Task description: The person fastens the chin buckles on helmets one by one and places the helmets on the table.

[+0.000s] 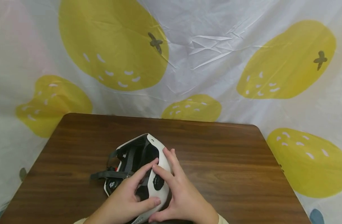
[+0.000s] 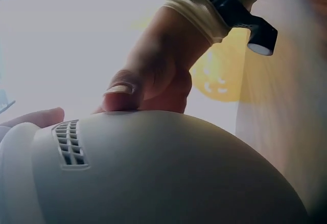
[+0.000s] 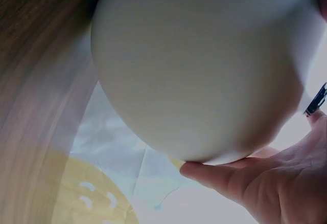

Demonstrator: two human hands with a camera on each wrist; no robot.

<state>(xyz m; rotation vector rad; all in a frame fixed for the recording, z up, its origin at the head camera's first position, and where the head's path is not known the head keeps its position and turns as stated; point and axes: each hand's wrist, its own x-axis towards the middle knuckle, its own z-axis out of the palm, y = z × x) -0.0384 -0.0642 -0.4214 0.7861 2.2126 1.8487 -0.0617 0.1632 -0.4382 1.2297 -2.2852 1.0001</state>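
A white helmet (image 1: 160, 146) lies tilted on the wooden table, its dark padded inside facing left. Black straps (image 1: 112, 175) stick out over its left side. On the rim near the fingers is a black oval part (image 1: 158, 182). My left hand (image 1: 129, 197) grips the rim, thumb on the white shell and other fingers partly hidden at the inner side. My right hand (image 1: 186, 196) holds the outer side, with fingertips at the rim and the thumb lower down. The left wrist view shows a slotted vent (image 2: 70, 143) in the smooth shell (image 2: 173, 168).
The brown table (image 1: 230, 165) has rounded far corners. Behind it and at both sides hangs a white cloth (image 1: 210, 74) printed with yellow fruit. A small black device (image 2: 250, 24) sits at the left sleeve in the left wrist view.
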